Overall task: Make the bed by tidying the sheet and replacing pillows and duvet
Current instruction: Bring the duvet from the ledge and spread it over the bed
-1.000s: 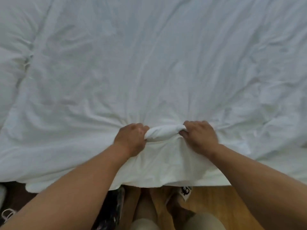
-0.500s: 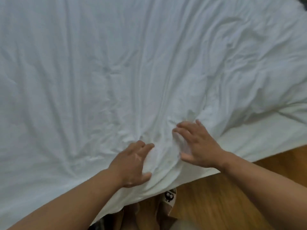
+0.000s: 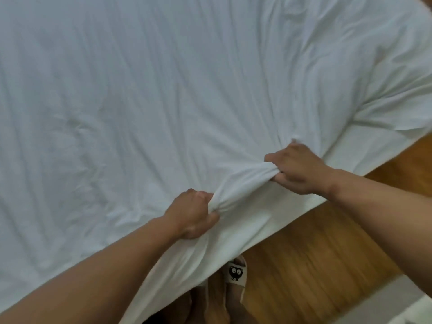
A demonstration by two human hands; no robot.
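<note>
Along the near edge of the bed point(image 3: 397, 118): white sheet point(image 3: 163, 113), creased, spread over the whole top, its border hanging toward the wood floor point(image 3: 315, 265). Left hand point(image 3: 191, 213) was clenched on a bunched fold of sheet. Right hand point(image 3: 297, 169) gripped the same fold's other end, the roll stretched between them. Slipper point(image 3: 236, 274) with cartoon face stood below the hem.
</note>
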